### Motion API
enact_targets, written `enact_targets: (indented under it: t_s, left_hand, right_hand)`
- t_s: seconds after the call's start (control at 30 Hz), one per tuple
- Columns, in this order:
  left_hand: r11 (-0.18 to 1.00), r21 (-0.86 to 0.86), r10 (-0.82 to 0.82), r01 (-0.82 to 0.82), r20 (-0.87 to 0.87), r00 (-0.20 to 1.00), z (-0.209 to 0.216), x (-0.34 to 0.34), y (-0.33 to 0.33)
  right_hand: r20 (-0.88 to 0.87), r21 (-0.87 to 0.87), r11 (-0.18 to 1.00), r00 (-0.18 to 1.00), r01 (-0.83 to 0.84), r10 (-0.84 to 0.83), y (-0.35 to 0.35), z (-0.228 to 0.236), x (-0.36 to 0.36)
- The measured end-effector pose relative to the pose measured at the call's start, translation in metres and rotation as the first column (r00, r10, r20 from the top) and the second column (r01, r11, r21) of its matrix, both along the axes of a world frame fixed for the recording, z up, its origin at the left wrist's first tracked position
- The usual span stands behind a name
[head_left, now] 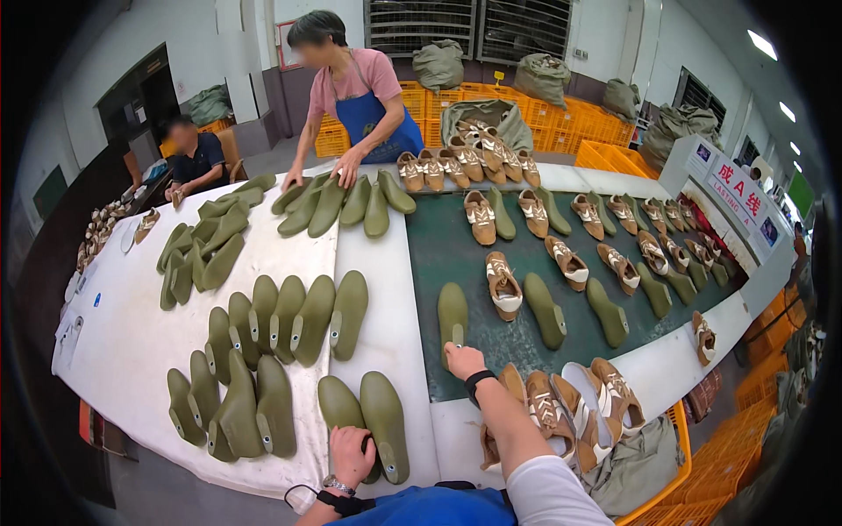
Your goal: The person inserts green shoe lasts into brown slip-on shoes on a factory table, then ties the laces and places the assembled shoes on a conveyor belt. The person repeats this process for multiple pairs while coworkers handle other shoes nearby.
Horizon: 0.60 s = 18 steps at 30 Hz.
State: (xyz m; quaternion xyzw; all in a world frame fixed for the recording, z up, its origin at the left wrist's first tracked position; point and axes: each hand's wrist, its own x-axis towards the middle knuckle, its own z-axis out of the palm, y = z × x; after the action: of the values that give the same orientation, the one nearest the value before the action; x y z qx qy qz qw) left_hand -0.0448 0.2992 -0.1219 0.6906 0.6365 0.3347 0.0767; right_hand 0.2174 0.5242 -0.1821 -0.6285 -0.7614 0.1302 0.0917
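Note:
My right hand [463, 361] pinches the heel end of an olive-green shoe last [453, 307], whose toe points away on the dark green belt [544, 351]. Near the table's front edge, my left hand [351, 456] closes round the heel end of another shoe last [340, 401], covering part of it. Right beside that hand lies a matching shoe last [384, 428], sole side hidden. Brown-and-white sneakers [503, 286] stand on the belt in rows, with green lasts between them. More sneakers [551, 408] are crowded next to my right forearm.
Several green lasts [254, 403] stand on the white-covered table [175, 351] to the left. Across it, a co-worker in a blue apron [377, 114] handles lasts. A yellow crate [680, 447] holds grey cloth at right. Sneakers are piled [487, 145] at the belt's far side.

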Motion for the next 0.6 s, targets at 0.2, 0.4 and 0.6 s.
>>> enact_targets:
  t_s: [0.2, 0.4, 0.6]
  left_hand:
    - [0.999, 0.028, -0.014, 0.015, -0.023, 1.000, -0.005, -0.001, -0.001]
    - [1.000, 0.013, -0.023, 0.024, -0.022, 0.999, -0.009, -0.005, -0.001]
    - [0.998, -0.010, -0.056, 0.055, -0.031, 0.998, -0.013, -0.008, 0.000]
  right_hand:
    - [0.044, -0.087, 0.991, 0.993, -0.103, 0.108, 0.000, 0.000, 0.022]
    - [-0.057, -0.142, 0.985, 0.994, -0.097, 0.090, -0.035, 0.054, 0.035]
    - [-0.179, 0.011, 1.000, 0.984, -0.003, 0.005, -0.135, 0.103, 0.087]
